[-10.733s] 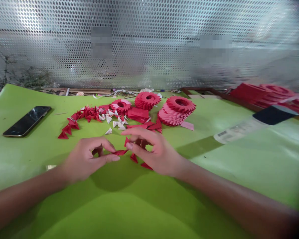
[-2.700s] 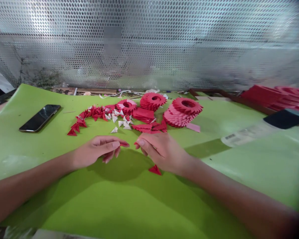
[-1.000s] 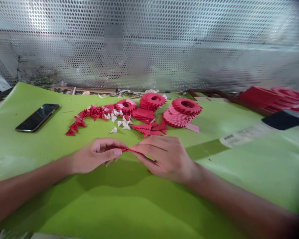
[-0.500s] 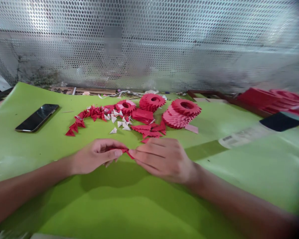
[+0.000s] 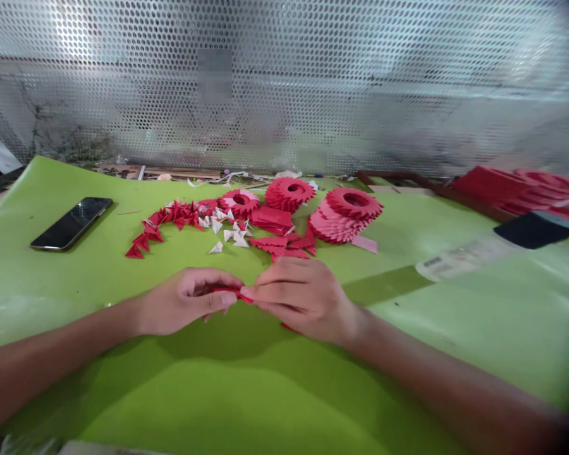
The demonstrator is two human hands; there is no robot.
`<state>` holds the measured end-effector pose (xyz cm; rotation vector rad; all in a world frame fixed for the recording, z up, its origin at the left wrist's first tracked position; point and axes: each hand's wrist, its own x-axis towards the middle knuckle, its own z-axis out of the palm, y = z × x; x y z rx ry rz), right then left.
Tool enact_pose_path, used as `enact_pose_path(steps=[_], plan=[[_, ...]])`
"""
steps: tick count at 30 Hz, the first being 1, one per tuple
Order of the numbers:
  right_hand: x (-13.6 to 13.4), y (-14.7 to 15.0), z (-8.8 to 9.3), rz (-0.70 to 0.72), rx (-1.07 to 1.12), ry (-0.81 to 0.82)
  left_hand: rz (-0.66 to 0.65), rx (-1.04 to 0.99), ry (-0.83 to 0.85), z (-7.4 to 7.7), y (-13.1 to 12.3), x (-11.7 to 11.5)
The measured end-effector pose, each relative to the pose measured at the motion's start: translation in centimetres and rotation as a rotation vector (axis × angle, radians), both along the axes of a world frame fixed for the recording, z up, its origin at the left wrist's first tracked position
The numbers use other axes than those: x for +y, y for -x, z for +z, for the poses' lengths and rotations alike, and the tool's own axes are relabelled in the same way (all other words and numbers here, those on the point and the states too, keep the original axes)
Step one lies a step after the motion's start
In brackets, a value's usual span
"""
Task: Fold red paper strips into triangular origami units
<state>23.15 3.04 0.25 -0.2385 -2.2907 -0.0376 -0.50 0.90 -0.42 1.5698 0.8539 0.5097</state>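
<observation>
Between my fingertips is a small red folded paper piece, mostly covered by them. My left hand pinches its left end with thumb and fingers. At the other end, my right hand is closed on it, knuckles up. A bit of red paper pokes out below my right hand. Just beyond the hands lie flat red folded pieces, small white folded triangles and a curved row of red triangles.
Behind stand folded-paper rings in red and a pink-and-red stack. A phone lies left on the green mat. On the right are a clear bottle with a black cap and more red paper pieces. A perforated metal panel closes the back.
My right hand has shifted slightly left and closer to my left hand. The red piece shows less between them, and a red bit now shows under my right hand.
</observation>
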Motion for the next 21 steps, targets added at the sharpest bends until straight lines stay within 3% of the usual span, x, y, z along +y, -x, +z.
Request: enact_pose_path(steps=[4,8,10,13,17,21], plan=[[0.1,0.4,-0.5,0.012,0.063,0.109,-0.029,0.022,-0.022,0.1,0.1,-0.2],[0.1,0.4,-0.6,-0.03,0.026,0.044,0.008,0.058,-0.061,0.0,-0.2,-0.2],[0.0,0.2,-0.5,-0.093,-0.041,0.001,0.051,0.109,-0.164,0.1,-0.4,-0.4],[0.1,-0.5,-0.2,-0.227,-0.143,0.013,0.128,0.199,-0.456,0.1,-0.4,-0.5],[0.5,-1.7,2.0,-0.401,-0.306,0.27,0.204,0.282,-0.829,-0.1,0.3,-0.5],[0.2,-2.8,5.3,-0.448,-0.655,0.645,0.251,0.338,-0.886,-0.2,0.5,-0.3]])
